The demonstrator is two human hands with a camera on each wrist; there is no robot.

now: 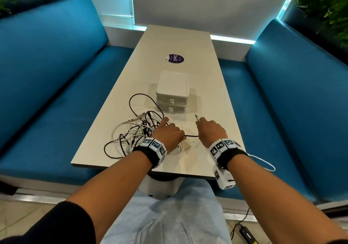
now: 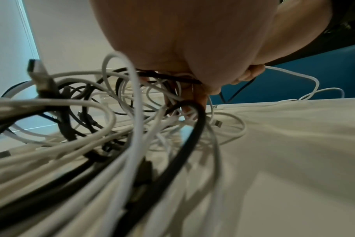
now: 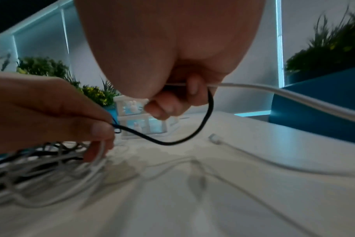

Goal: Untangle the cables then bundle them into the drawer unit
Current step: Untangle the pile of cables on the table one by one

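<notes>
I have both forearms reaching forward over the near edge of the table (image 1: 197, 85), palms down, wrists low above the top. My left hand (image 1: 170, 135) sits at the right side of the cable tangle (image 1: 135, 130), thumb stretched forward toward the drawers; in the right wrist view its thumb and forefinger pinch a thin black cable (image 3: 166, 141), and its lower fingers curl round white loops of the tangle. From the left wrist view the heel of that hand (image 2: 184, 40) hangs right above the pile of black and white cables (image 2: 116, 128), fingers dipped into it.

My right hand (image 1: 211, 130) is a little to the right, knuckles up, fingers curled under into a loose fist. It grips the other end of the same black cable — the plug tip pokes out ahead of the knuckles (image 1: 197, 118) — and a white cable (image 3: 284, 94) passes through the same grip and trails off past the right edge. The black cable sags in a short arc between the two hands.

The tangle lies on the near left part of the table, one black loop reaching up beside the drawer unit (image 1: 172, 93). The unit stands mid-table just beyond my hands, both drawers closed. A loose white plug (image 3: 214, 137) lies on the top near my right hand.
</notes>
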